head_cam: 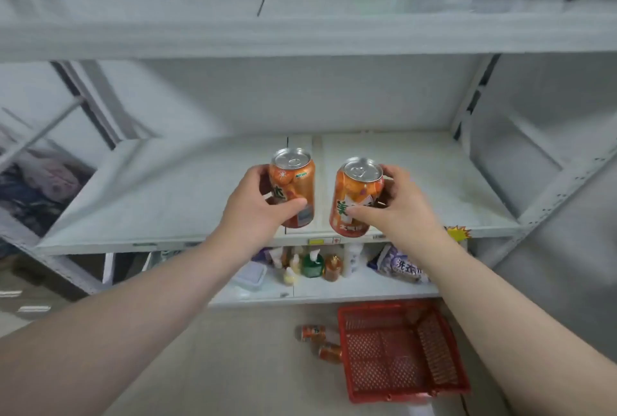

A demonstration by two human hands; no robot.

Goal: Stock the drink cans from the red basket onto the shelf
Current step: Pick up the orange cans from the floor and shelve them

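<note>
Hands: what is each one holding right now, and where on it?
Left hand grips an orange can around its side wall; right hand grips a second orange can the same way. Both tops are clear.

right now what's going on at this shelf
A person is stocking orange drink cans. The left hand holds one can and the right hand holds another, both upright over the front edge of the bare middle shelf. The red basket on the floor looks empty, and two more orange containers lie on the floor beside it.
</note>
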